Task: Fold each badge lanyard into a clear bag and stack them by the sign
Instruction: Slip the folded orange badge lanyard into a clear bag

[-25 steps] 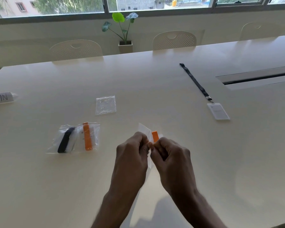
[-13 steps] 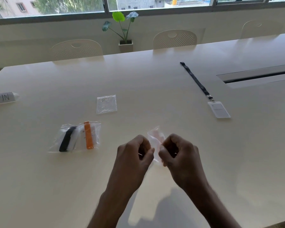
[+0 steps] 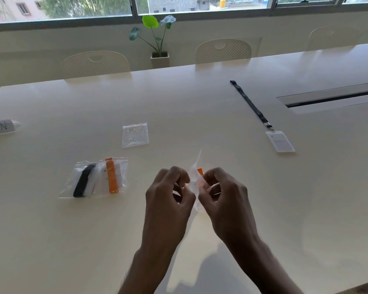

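The clear bag (image 3: 194, 183) at lower centre shows its orange lanyard (image 3: 200, 171) tip again, hidden half a second ago; left hand (image 3: 168, 200) and right hand (image 3: 225, 198) both pinch it over the desk (image 3: 200, 98), probably sealing it. At middle left lie a black-lanyard bag (image 3: 83, 181) and an orange-lanyard bag (image 3: 114, 176), touching. An empty bag (image 3: 135, 134) lies above them, and a loose lanyard (image 3: 251, 102) sits unbagged at upper right.

One head-worn view (wide-angle, with bowed edges) looks forward and down across the table (image 3: 200, 102) from its near side. The left hand (image 3: 168, 200) and right hand (image 3: 227, 200) sit close, low in the middle; chairs (image 3: 223, 51) and window (image 3: 89, 6) lie far off along the top.
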